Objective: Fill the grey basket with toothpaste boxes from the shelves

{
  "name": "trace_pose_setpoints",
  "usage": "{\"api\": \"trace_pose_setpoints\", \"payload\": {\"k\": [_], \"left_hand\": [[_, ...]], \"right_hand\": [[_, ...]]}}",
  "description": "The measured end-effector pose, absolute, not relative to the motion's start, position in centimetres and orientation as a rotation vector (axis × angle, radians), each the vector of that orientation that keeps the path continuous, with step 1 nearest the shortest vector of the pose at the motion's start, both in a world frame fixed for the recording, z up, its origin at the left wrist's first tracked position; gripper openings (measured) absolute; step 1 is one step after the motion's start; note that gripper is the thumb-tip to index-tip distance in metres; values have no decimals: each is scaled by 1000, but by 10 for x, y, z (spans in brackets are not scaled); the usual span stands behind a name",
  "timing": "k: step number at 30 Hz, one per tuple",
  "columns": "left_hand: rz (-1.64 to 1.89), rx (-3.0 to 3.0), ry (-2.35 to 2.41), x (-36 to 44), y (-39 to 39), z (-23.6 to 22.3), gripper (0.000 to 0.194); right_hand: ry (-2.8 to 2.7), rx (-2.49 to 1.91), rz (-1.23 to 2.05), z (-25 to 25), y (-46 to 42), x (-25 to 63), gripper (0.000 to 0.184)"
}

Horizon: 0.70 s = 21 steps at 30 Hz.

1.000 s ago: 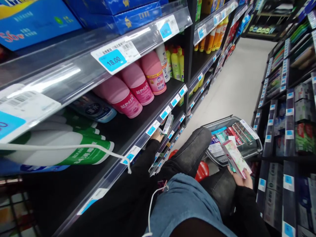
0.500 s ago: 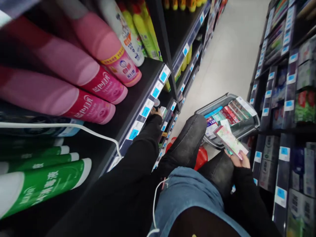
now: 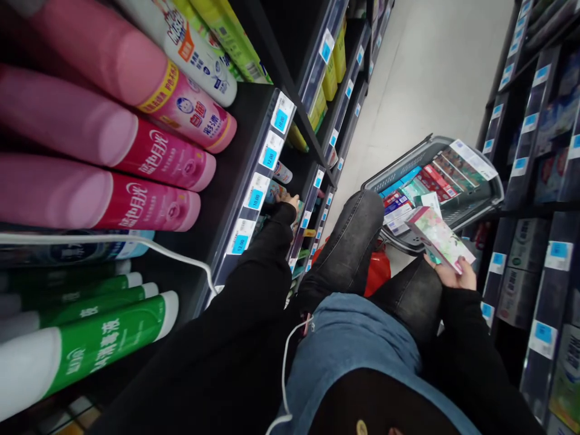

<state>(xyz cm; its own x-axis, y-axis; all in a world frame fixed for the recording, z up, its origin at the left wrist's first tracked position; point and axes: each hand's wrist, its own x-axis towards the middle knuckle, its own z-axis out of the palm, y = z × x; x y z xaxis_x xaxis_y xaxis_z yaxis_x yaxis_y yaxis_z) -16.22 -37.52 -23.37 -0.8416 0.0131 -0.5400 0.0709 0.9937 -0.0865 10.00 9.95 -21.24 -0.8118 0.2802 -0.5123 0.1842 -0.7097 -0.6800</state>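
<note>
My right hand (image 3: 453, 277) grips a few flat floral-printed boxes (image 3: 438, 237) above my right knee, close to the grey shopping basket (image 3: 389, 172). My left hand (image 3: 290, 202) reaches into the lower shelf on the left, under the row of price tags (image 3: 256, 198). Small boxes on that shelf lie right by it. Most of its fingers are hidden behind the shelf rail, so I cannot see whether they hold anything.
Pink bottles (image 3: 136, 199) and green bottles (image 3: 90, 344) lie on the shelf at left. The basket on the floor holds several toothpaste boxes (image 3: 428, 178). A red object (image 3: 378, 272) sits between my knees. Shelves of boxed goods (image 3: 544, 181) line the right side. A white cable (image 3: 136, 241) crosses my view.
My view has tilted down and moved closer to the shelf. My left hand went deeper into the lower shelf. My right hand keeps the floral boxes, now slightly nearer the basket.
</note>
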Motion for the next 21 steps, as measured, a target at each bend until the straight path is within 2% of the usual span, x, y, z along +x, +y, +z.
{"api": "trace_pose_setpoints", "payload": {"k": [7, 11, 14, 17, 21], "left_hand": [[-238, 14, 2600, -88, -396, -228, 44], [-197, 25, 2745, -39, -407, -226, 74], [-117, -301, 2864, -14, -417, -226, 92], [-24, -667, 2813, -5, -426, -222, 99], [44, -792, 2736, -9, -435, -209, 100]], "right_hand": [[-1126, -903, 2710, -209, 98, 100, 57], [-1127, -902, 2709, -207, 98, 100, 62], [-1153, -885, 2722, -210, 99, 102, 60], [-1160, -894, 2728, -211, 99, 103, 58], [-1147, -895, 2725, -210, 97, 102, 57]]}}
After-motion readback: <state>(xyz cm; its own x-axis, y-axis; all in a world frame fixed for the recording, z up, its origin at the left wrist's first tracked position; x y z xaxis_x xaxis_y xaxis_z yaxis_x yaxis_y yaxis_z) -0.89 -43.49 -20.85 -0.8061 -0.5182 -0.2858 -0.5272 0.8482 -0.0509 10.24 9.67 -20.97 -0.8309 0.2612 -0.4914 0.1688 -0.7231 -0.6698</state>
